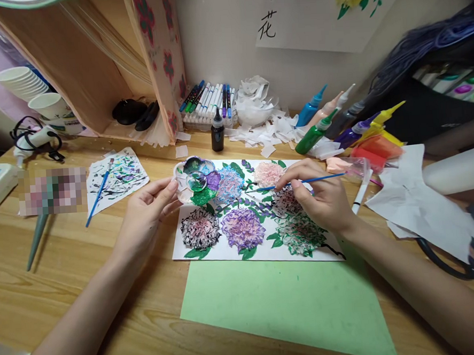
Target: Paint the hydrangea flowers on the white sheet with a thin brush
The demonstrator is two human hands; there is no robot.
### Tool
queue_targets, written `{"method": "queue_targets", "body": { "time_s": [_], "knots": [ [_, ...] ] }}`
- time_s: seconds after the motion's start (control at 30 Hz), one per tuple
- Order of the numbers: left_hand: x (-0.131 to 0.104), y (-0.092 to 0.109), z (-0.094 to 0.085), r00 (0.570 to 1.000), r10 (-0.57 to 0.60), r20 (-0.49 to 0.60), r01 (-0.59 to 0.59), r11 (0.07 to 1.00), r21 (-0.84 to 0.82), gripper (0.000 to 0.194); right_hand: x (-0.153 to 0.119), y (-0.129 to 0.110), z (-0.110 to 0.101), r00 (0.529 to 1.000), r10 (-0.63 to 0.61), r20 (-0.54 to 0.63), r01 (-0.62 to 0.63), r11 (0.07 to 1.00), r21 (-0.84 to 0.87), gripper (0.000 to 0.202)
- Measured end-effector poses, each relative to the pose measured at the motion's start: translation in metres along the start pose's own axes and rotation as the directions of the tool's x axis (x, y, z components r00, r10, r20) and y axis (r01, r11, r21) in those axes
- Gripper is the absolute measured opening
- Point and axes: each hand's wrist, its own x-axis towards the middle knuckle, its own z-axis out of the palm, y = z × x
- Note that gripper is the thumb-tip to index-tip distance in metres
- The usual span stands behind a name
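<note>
Palette (197, 180): center-left of frame, pinched by left hand (153, 204)
Brush (301, 182): gripped by right hand (322, 193), tip over the artwork (261, 254)
Artwork: frame center, partly on green sheet (285, 308)

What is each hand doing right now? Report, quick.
Left hand: closed, fingers gripping the flower-shaped paint palette.
Right hand: closed, holding a blue paintbrush over the flower artwork.
</note>
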Motion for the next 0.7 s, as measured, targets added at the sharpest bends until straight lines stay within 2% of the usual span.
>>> {"method": "queue_targets", "body": {
  "time_s": [0.23, 0.47, 0.7],
  "knots": [
    [0.0006, -0.0005, -0.0004, 1.0, -0.004, -0.013, 0.004, 1.0, 0.003, 0.026, 0.0007, 0.0027, 0.0008, 1.0, -0.007, -0.022, 0.007, 1.0, -0.025, 0.021],
    [-0.0004, 0.0008, 0.0003, 1.0, -0.002, 0.011, 0.002, 1.0, 0.004, 0.02, -0.0004, -0.0001, -0.0001, 1.0, -0.023, -0.003, 0.023, 1.0, 0.019, 0.021],
    [-0.0002, 0.0003, -0.0005, 1.0, -0.002, 0.016, 0.002, 1.0, -0.021, 0.018, 0.0007, 0.0028, 0.0012, 1.0, -0.004, -0.009, 0.004, 1.0, -0.018, 0.021]
  ]
}}
